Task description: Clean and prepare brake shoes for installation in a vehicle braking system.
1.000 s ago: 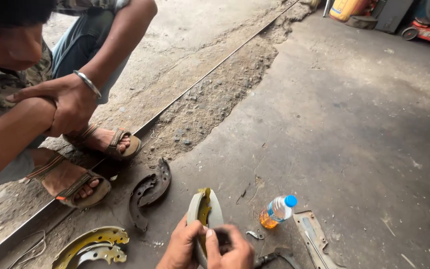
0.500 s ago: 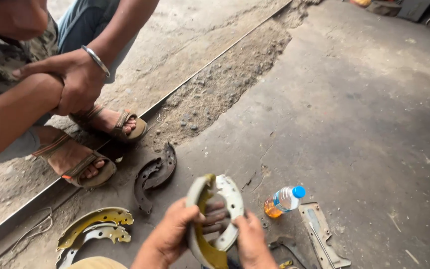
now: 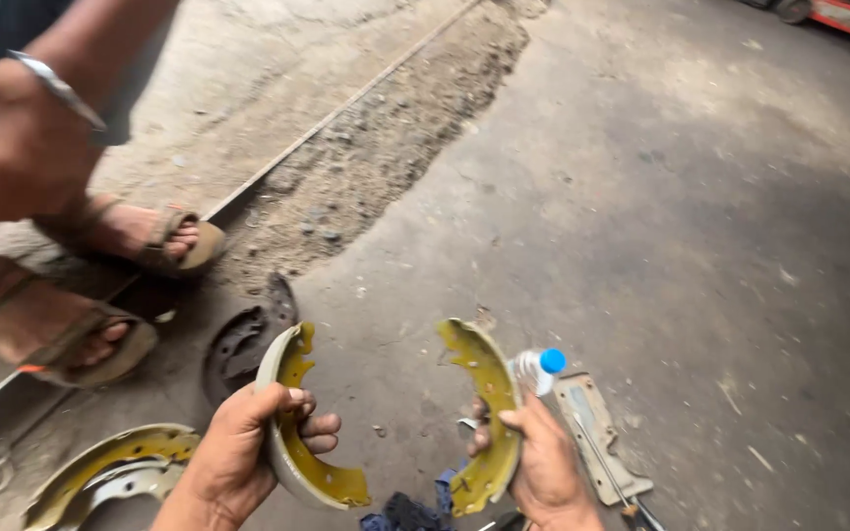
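My left hand (image 3: 248, 447) grips a curved yellow brake shoe (image 3: 297, 423) with a grey lining, held upright low in the view. My right hand (image 3: 543, 462) holds a second yellow brake shoe (image 3: 484, 403), its curve facing the first. The two shoes are apart with a gap of bare floor between them. Both hands hover just above the concrete floor (image 3: 661, 226).
Another person squats at the left in sandals (image 3: 164, 236), a bangle on the wrist (image 3: 56, 88). A dark worn brake shoe (image 3: 243, 339) lies on the floor, two more yellow shoes (image 3: 110, 472) at the lower left. A small blue-capped bottle (image 3: 541, 366) and a flat metal plate (image 3: 597, 433) lie by my right hand.
The two shoes were held together in both hands; now they are separated, one in each hand. The view has tilted down and closer.
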